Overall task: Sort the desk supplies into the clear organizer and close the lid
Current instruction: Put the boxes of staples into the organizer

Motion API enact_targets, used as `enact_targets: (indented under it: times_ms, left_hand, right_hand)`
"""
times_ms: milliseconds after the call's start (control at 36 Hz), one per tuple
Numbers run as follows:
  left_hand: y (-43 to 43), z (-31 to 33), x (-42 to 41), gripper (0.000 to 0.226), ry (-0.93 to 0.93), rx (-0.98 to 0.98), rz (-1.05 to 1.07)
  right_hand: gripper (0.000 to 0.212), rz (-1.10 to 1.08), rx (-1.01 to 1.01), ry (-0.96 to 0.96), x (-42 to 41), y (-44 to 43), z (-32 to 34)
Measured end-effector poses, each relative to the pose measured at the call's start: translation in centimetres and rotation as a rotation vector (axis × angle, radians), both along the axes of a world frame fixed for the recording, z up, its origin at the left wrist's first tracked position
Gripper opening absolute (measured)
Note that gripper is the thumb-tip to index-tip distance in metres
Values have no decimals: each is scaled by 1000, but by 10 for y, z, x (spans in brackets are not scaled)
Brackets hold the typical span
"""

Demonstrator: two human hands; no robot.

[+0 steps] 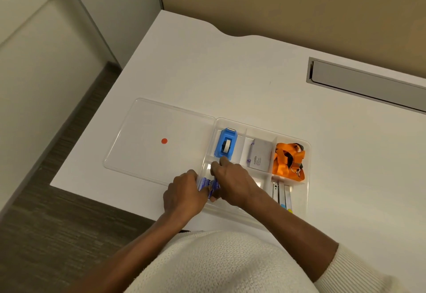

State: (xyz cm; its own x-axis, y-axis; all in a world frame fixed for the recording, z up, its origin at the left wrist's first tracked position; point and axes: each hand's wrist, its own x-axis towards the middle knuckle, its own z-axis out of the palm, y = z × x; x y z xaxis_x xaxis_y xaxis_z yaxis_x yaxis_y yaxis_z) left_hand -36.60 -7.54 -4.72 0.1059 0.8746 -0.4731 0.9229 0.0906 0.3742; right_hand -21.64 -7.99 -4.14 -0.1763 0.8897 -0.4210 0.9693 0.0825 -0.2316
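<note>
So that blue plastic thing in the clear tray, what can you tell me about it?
The blue plastic tape dispenser lies flat in the far-left compartment of the clear plastic organizer. It has a glossy rounded shell, a pale tape roll on a dark hub in its middle opening, and a metallic cutter at the far end. A fingertip of the right hand overlaps its near end; contact cannot be told.

The organizer [308, 177] sits on the counter [230, 74], near its front edge. The lid [143, 154] lies flat on the counter, touching the organizer's left side.

Rear compartments, left to right:
- tape dispenser [227, 144]
- box [261, 155]
- lanyard [288, 162]

The front right compartment holds the pens [282, 194]. A packet [206, 183] is at the front left compartment, between the left hand [184, 194] and the right hand [232, 181]. A cable slot [368, 83] lies in the counter behind the organizer, to the right.
</note>
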Motion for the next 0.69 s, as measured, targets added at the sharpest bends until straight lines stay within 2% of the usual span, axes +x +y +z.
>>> enact_targets:
  times_ms: [83, 333, 694]
  left_hand:
    - [0, 0, 1, 50, -7, 0, 1]
    - [1, 4, -6, 33, -49, 2, 23]
    - [1, 2, -13, 23, -111, 17, 91]
  right_hand:
    - [59, 27, 51, -54, 1, -7, -2]
    - [36, 71, 97, 46, 20, -11, -1]
    - [32, 174, 221, 22, 20, -11, -9]
